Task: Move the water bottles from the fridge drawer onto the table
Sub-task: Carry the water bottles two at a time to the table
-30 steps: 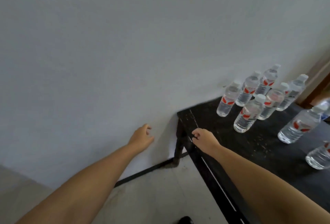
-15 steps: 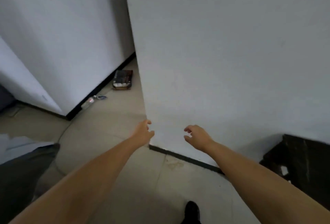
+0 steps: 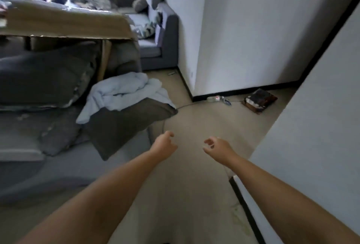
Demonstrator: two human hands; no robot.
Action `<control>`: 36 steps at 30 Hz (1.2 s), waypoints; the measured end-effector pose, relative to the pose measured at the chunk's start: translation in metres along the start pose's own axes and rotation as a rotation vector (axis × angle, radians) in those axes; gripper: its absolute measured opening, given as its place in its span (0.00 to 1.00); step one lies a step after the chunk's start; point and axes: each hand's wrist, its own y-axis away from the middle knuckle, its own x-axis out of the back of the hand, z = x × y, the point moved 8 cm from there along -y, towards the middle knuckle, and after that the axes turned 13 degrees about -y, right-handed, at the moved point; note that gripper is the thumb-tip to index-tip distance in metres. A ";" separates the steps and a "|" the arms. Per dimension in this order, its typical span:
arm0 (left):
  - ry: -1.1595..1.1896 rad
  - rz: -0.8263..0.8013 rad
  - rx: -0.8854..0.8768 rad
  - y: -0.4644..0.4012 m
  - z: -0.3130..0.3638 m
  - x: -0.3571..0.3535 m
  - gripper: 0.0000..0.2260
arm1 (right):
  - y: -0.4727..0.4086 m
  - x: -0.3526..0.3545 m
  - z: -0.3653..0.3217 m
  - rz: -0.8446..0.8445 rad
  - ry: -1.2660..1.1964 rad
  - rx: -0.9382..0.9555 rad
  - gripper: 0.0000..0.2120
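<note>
View has swung left since the earlier frames — table and water bottles gone from sight, so I cannot tell where the bottles are now. Both arms reach forward over the beige floor (image 3: pixel 194 119). Left hand (image 3: pixel 163 146) and right hand (image 3: pixel 219 148): loose, half-curled fingers, grip released, holding nothing. Grey sofa (image 3: pixel 163 35) by the white wall (image 3: pixel 243 35), pale blanket (image 3: pixel 122 93) left, dark flat object (image 3: pixel 260 100) on the floor — no readable writing.

Two hands out front, left hand (image 3: pixel 162 145) and right hand (image 3: pixel 219 147), both holding nothing. One grey sofa (image 3: pixel 161 35), one pale blanket (image 3: pixel 124 92), one dark box (image 3: pixel 260 100) on the floor.
</note>
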 end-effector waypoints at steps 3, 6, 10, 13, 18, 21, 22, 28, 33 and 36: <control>-0.020 0.044 0.074 0.031 -0.028 0.006 0.21 | -0.010 -0.043 -0.033 -0.109 0.046 0.106 0.19; 0.035 0.122 0.195 0.062 -0.070 0.023 0.21 | -0.009 -0.093 -0.081 -0.240 0.085 0.234 0.19; 0.089 0.240 0.361 0.105 -0.133 0.054 0.20 | -0.002 -0.151 -0.139 -0.361 0.110 0.348 0.22; 0.130 0.310 0.491 0.152 -0.189 0.074 0.19 | 0.012 -0.201 -0.186 -0.456 0.150 0.436 0.23; 0.144 0.419 0.682 0.242 -0.284 0.094 0.20 | 0.053 -0.295 -0.266 -0.611 0.229 0.557 0.25; 0.170 0.459 0.792 0.301 -0.339 0.105 0.19 | 0.092 -0.357 -0.315 -0.683 0.214 0.632 0.24; 0.184 0.470 0.822 0.316 -0.355 0.108 0.19 | 0.106 -0.375 -0.328 -0.710 0.221 0.652 0.25; 0.252 0.554 0.958 0.417 -0.451 0.137 0.18 | 0.191 -0.477 -0.410 -0.791 0.304 0.828 0.25; 0.288 0.612 1.010 0.490 -0.503 0.147 0.18 | 0.252 -0.546 -0.459 -0.874 0.372 0.916 0.25; 0.358 0.691 1.131 0.550 -0.541 0.142 0.16 | 0.304 -0.597 -0.485 -0.974 0.417 1.006 0.25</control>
